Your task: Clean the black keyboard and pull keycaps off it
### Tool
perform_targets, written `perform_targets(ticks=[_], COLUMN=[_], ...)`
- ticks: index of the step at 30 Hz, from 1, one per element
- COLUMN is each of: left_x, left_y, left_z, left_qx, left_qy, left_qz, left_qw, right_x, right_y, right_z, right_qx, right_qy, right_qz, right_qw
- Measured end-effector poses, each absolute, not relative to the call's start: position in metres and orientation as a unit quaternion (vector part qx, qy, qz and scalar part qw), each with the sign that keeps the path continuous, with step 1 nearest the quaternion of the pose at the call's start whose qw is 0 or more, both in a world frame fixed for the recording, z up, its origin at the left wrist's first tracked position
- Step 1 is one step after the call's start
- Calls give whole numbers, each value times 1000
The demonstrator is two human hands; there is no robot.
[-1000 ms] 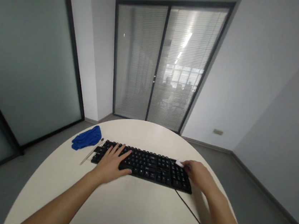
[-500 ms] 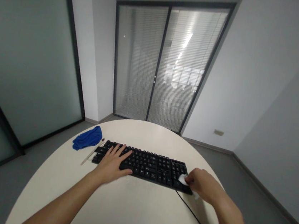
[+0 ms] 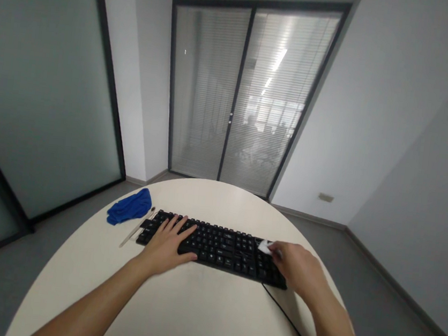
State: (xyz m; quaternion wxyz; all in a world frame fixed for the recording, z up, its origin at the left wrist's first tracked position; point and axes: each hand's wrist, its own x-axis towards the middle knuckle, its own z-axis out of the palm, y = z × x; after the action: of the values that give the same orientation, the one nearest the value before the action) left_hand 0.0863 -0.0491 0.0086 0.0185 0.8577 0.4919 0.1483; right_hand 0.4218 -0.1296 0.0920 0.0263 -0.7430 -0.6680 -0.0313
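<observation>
A black keyboard (image 3: 223, 249) lies across the table in front of me. My left hand (image 3: 167, 245) rests spread on its left part, fingers apart over the keys and thumb along the near edge. At the keyboard's right end, my right hand (image 3: 294, 265) pinches a crumpled white tissue (image 3: 265, 246) against the upper keys of the number pad. The hand itself covers some of the right-hand keys. From the near edge a black cable (image 3: 291, 323) runs toward me, passing beside my right forearm.
The round cream table (image 3: 199, 316) has a curved edge. On its left side lies a bunched blue cloth (image 3: 130, 207). Between cloth and keyboard is a thin brush (image 3: 136, 228) with a dark tip. Beyond stand glass doors (image 3: 235, 99) with blinds.
My right hand has moved the tissue away from me and slightly left, from the lower number pad to its upper keys. My left hand stays on the keyboard.
</observation>
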Motion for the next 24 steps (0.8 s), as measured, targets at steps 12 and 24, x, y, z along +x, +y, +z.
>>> perform_targets(ticks=[12, 24], left_x=[84, 113], left_y=[-52, -70], left_z=[12, 3], left_qx=[856, 825], left_qy=[492, 532], left_qz=[155, 185], left_qw=[24, -35], right_x=[390, 342], right_y=[-142, -88], right_z=[102, 81], right_qx=[-726, -700], right_qy=[-684, -713], right_qz=[-5, -25], right_qw=[-68, 25])
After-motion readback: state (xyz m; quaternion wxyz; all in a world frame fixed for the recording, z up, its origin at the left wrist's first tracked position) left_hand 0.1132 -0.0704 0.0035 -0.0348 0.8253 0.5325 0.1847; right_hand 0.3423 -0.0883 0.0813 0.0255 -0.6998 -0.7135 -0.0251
